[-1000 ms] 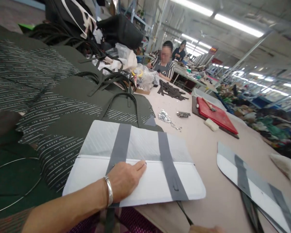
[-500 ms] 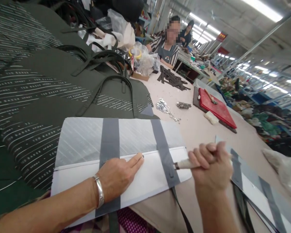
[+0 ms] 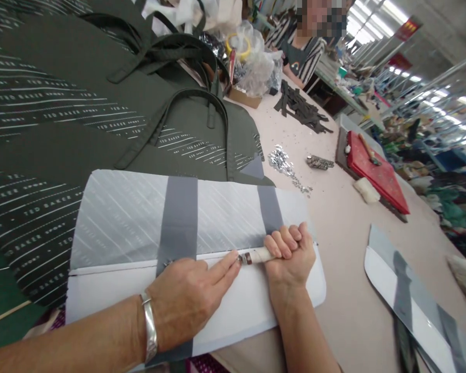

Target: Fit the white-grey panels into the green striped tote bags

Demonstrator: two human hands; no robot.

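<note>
A white and pale grey bag panel [image 3: 132, 217] with two dark grey straps lies in front of me on the table. My left hand [image 3: 190, 295], a silver bangle on its wrist, lies flat on the panel's white lower part, fingers stretched out toward the seam. My right hand [image 3: 291, 254] is closed in a fist round a small tool with a white wrapped handle [image 3: 258, 255]. The tool's tip sits on the seam, right beside my left fingertips.
Dark green bags [image 3: 62, 119] with handles are piled at the left. A red cutting mat [image 3: 376, 171], shiny scraps [image 3: 281, 159], dark strips [image 3: 301, 106] and plastic bags [image 3: 252, 57] lie further back. Another panel [image 3: 404, 300] lies at the right. A person in a striped top [image 3: 308, 44] sits across.
My right hand came in with the tool and moved left onto the seam, up to my left fingertips. The view has tilted down and closer.
</note>
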